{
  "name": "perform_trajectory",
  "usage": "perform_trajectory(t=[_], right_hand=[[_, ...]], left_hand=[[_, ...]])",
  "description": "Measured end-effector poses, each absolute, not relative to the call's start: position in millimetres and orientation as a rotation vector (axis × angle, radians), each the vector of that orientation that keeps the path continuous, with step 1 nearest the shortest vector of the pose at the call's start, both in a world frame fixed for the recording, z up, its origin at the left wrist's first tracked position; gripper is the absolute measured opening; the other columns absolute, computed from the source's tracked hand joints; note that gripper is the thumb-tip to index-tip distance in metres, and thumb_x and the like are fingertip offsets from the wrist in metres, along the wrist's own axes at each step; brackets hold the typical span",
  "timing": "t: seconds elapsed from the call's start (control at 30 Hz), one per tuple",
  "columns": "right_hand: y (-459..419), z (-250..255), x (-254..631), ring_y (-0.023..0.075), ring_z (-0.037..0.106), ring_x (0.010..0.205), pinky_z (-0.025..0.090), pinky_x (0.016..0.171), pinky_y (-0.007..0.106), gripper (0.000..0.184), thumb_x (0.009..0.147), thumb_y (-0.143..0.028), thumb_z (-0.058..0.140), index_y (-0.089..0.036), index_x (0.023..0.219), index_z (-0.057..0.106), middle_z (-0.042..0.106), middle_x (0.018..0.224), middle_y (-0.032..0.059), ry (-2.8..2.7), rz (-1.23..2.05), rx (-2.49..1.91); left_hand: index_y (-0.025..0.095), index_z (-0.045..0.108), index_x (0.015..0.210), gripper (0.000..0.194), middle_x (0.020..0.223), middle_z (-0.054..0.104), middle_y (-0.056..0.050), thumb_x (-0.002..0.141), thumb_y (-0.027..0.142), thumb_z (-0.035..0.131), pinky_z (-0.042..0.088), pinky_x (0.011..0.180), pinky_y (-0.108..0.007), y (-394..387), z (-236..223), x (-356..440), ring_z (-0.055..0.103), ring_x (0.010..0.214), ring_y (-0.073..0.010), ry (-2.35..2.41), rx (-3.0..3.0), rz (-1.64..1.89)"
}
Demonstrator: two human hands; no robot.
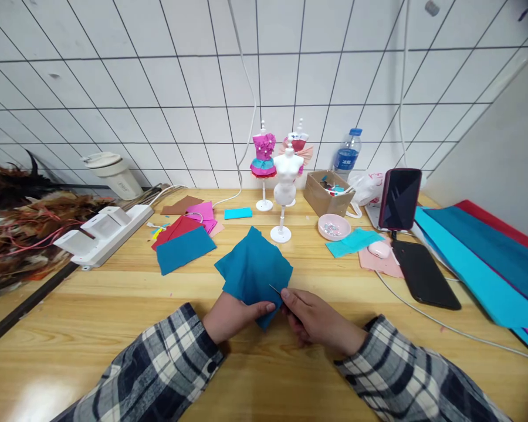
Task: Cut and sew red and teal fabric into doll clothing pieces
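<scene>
A teal sheet (257, 266), soft like cloth or crepe paper, is spread open with creases above the table. Underneath it is my left hand (233, 313), its thumb pressed on the lower edge and its fingers hidden below. My right hand (312, 316) is closed around a thin, pointed metal tool (274, 289). The tool's tip lies over the lower right part of the sheet; its handle is hidden in my fingers. Just beyond the sheet stands a bare white mini dress form (286, 181).
Behind are dressed forms (264, 155), a cardboard box (328, 196) and a water bottle (347, 152). A bead dish (334, 233), phones (425, 274) and coloured sheets (479, 258) lie right. Left are folded pieces (185, 251), a power strip (110, 234) and feathers (35, 228).
</scene>
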State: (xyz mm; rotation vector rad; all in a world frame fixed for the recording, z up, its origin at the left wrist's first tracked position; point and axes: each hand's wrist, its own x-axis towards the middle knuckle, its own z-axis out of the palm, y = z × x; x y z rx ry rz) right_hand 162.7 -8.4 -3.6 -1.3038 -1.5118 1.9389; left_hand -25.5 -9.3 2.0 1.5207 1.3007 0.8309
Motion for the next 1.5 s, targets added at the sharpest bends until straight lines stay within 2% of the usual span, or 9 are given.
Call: perform_trajectory(t=[0.43, 0.63, 0.87, 1.1, 1.17, 1.33, 1.5], right_hand=[[-9.1, -3.9, 164.3, 0.0065, 0.038, 0.039, 0.041, 0.039, 0.02, 0.052, 0.083, -0.071, 0.032, -0.02, 0.076, 0.041, 0.039, 0.051, -0.0083, -1.65, 1.888, -1.246], [-10.6, -3.9, 163.4, 0.007, 0.037, 0.041, 0.043, 0.041, 0.021, 0.053, 0.082, -0.072, 0.033, -0.02, 0.076, 0.042, 0.038, 0.051, -0.0081, -1.627, 1.888, -1.25], [-10.2, 0.0, 165.0, 0.0057, 0.032, 0.034, 0.039, 0.039, 0.022, 0.051, 0.083, -0.071, 0.031, -0.021, 0.075, 0.04, 0.037, 0.047, -0.0099, -1.544, 2.004, -1.226], [-10.6, 1.8, 164.9, 0.0066, 0.038, 0.035, 0.031, 0.035, 0.019, 0.052, 0.085, -0.07, 0.027, -0.02, 0.077, 0.041, 0.044, 0.048, -0.0076, -1.643, 1.967, -1.261], [-11.2, 2.1, 164.5, 0.0067, 0.039, 0.036, 0.03, 0.035, 0.019, 0.052, 0.086, -0.07, 0.026, -0.021, 0.076, 0.04, 0.044, 0.048, -0.0075, -1.661, 1.955, -1.25], [-12.0, 4.1, 164.4, 0.007, 0.038, 0.035, 0.03, 0.034, 0.018, 0.052, 0.087, -0.07, 0.023, -0.021, 0.076, 0.039, 0.044, 0.046, -0.0073, -1.719, 1.947, -1.186], [-10.6, 4.5, 165.8, 0.0068, 0.038, 0.035, 0.029, 0.034, 0.018, 0.051, 0.087, -0.069, 0.025, -0.021, 0.078, 0.04, 0.044, 0.047, -0.0075, -1.726, 1.972, -1.167]], left_hand=[[0.018, 0.058, 0.118, 0.057, 0.116, 0.067, -0.01, 0.068, 0.041, 0.072, 0.043, 0.102, -0.043, -11.4, -0.5, -22.2, 0.06, 0.111, -0.0278, 1.259, 1.556, 0.813], [0.017, 0.062, 0.108, 0.045, 0.114, 0.068, -0.01, 0.069, 0.036, 0.073, 0.045, 0.101, -0.041, -11.9, -2.2, -22.4, 0.062, 0.107, -0.026, 1.202, 1.513, 0.822], [0.017, 0.06, 0.108, 0.048, 0.111, 0.069, -0.01, 0.067, 0.038, 0.074, 0.047, 0.098, -0.042, -11.6, -4.5, -25.3, 0.063, 0.104, -0.0264, 1.271, 1.531, 0.845], [0.017, 0.06, 0.104, 0.043, 0.107, 0.07, -0.008, 0.068, 0.039, 0.072, 0.049, 0.095, -0.04, -13.6, -3.1, -26.7, 0.064, 0.1, -0.0254, 1.306, 1.618, 0.746], [0.017, 0.058, 0.108, 0.047, 0.108, 0.069, -0.009, 0.068, 0.038, 0.072, 0.049, 0.094, -0.039, -14.1, -4.2, -26.5, 0.063, 0.1, -0.0255, 1.28, 1.633, 0.724], [0.019, 0.042, 0.13, 0.073, 0.12, 0.063, -0.01, 0.066, 0.033, 0.074, 0.046, 0.098, -0.043, -14.6, -5.8, -25.0, 0.061, 0.105, -0.0264, 1.258, 1.656, 0.765], [0.016, 0.047, 0.127, 0.071, 0.118, 0.064, -0.013, 0.066, 0.038, 0.075, 0.046, 0.098, -0.045, -14.3, 0.7, -23.0, 0.061, 0.107, -0.029, 1.207, 1.534, 0.826]])
